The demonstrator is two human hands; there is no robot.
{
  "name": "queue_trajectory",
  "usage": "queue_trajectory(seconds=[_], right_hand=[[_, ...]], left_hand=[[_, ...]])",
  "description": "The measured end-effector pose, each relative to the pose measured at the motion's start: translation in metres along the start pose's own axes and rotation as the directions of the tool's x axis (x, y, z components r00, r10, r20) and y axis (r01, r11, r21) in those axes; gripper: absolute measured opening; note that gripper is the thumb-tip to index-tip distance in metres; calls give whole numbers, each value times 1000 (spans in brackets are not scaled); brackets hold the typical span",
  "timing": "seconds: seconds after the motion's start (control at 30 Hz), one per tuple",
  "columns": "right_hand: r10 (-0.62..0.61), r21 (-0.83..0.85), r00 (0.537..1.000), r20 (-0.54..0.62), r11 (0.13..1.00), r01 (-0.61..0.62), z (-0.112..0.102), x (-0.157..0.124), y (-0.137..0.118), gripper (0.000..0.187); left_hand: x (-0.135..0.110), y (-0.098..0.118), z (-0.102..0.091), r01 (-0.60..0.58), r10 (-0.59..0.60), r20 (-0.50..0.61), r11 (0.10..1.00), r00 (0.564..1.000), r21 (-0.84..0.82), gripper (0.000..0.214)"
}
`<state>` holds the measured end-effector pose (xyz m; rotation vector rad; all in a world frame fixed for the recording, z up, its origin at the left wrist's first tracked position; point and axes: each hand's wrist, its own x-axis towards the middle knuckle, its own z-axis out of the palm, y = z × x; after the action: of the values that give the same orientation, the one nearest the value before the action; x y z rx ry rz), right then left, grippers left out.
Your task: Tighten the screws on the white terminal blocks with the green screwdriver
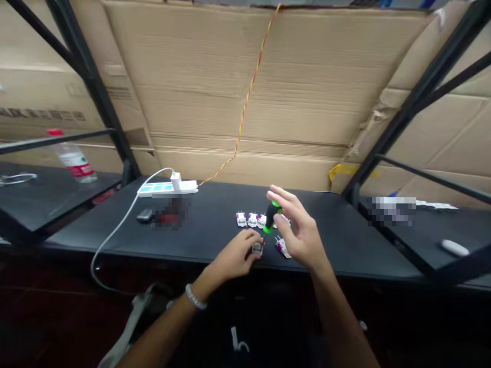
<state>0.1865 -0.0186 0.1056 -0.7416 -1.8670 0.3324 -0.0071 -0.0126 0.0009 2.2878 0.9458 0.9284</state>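
Observation:
My left hand (238, 255) pinches a small white and grey part (257, 249) against the black table (215, 225) near its front edge. My right hand (297, 227) holds a screwdriver with a black and green handle (271, 216), fingers loosely curled round the handle top, its tip pointing down at the part in my left hand. A row of small white and magenta parts (251, 220) lies just behind, and one more such part (283, 247) lies under my right hand.
A white power strip (166, 188) with a plugged charger and white cable sits at the back left of the table. A dark small object (144, 215) lies near it. A water bottle (72, 158) stands on the left table. Cardboard boxes (268, 92) and black frame posts stand behind.

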Motion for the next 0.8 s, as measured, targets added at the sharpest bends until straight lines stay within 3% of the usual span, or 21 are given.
queue_trajectory(seconds=[0.13,0.2,0.33,0.4,0.53,0.67,0.8], right_hand=[[-19,-79,996,-92,997,11,0,1,2,33],[-40,-142,992,-120,990,23,0,-1,3,39],[-23,15,1000,11,1000,23,-1,-5,5,51],[-27,23,1000,-10,999,27,-1,-6,6,49],[-85,-135,986,-144,989,66,1,-7,6,47],[-72,-9,996,-57,997,71,0,-9,7,55],[-124,-110,980,-154,988,107,-1,-6,7,40]], left_hand=[[0,1,0,-19,19,-6,1000,1000,16,26],[-1,2,0,-36,36,-1,998,999,42,25],[-2,5,2,-70,68,24,990,997,123,25],[-3,6,3,-78,75,25,984,997,158,27],[-3,6,4,-81,79,22,976,997,204,28],[-3,6,4,-87,83,29,976,996,197,29],[-3,5,5,-87,85,17,978,996,187,30]])
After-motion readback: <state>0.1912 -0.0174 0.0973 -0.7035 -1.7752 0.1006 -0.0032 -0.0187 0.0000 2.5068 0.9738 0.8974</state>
